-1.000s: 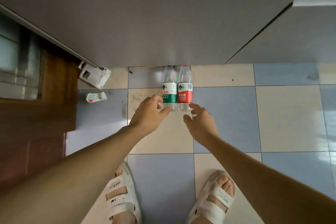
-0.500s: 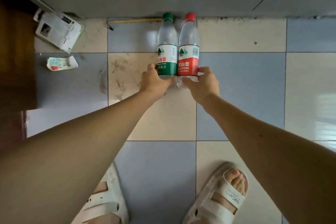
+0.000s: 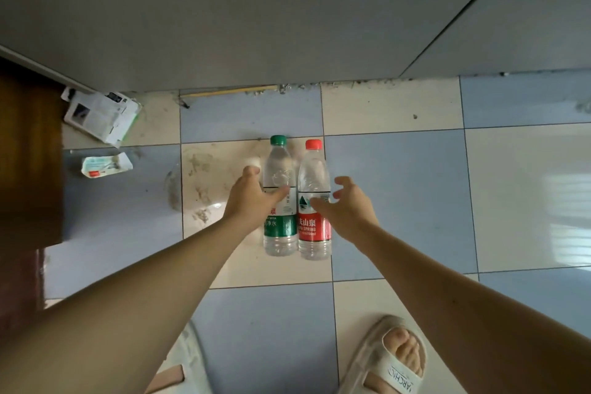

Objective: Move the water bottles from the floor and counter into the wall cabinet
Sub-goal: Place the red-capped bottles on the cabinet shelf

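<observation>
Barely begun: the green-capped bottle (image 3: 280,201) and red-capped bottle (image 3: 314,201) stand touching on the tiled floor (image 3: 399,195). The left hand (image 3: 252,198) grips the green one; the right hand (image 3: 347,208) curls around the red, grip unclear. No cabinet interior shows.

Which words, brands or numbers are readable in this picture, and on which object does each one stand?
"夫山泉" and "SPRING", partly covered: label of the red-capped bottle.
"净水": label of the green-capped bottle.
"ARCHI", cut off: strap of the right sandal.
Crumpled leaflet and small wrapper: print too blurred to read.
</observation>
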The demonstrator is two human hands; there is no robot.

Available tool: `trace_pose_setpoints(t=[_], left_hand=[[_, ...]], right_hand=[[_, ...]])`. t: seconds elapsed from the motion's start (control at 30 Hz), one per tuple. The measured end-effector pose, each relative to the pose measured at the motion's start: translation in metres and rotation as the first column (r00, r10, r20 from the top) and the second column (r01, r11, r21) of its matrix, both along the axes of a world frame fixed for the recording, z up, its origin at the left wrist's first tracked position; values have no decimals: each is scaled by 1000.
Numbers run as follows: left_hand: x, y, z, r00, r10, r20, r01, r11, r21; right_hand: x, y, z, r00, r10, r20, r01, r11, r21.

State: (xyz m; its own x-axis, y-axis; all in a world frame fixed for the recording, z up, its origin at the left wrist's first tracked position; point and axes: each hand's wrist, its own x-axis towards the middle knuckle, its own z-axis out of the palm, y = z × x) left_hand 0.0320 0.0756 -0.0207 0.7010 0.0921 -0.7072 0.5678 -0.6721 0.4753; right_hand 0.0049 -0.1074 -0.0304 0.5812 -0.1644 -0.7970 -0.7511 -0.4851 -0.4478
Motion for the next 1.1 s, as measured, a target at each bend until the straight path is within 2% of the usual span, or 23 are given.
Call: trace_pose_setpoints(t=[0.23,0.37,0.43,0.6,0.7,0.77,0.97,1.1], left_hand=[[9,-22,-24,1000,-6,-21,7,998,63],[6,-15,-18,999,-26,-48,28,999,43],[5,-12,-11,998,-68,-17,69,997,37],[15,0,5,981,-69,184,71,997,-7],[24,4,15,933,-8,360,30,998,-55],[28,5,21,893,36,448,-7,998,-66],[14,6,25,754,41,655,-12,999,-49],[10,6,24,751,21,660,2,999,-33]], right_hand=[[9,20,-20,996,-82,28,82,997,16],[4,19,-10,994,-107,19,107,994,-16],[3,15,1,988,-137,66,140,989,-56],[22,0,30,944,-223,244,241,969,-48],[35,-6,46,887,-205,414,232,972,-15],[42,-7,50,857,-199,475,230,973,-7],[33,0,47,820,-211,532,252,968,-5],[25,0,44,829,-190,526,223,975,0]])
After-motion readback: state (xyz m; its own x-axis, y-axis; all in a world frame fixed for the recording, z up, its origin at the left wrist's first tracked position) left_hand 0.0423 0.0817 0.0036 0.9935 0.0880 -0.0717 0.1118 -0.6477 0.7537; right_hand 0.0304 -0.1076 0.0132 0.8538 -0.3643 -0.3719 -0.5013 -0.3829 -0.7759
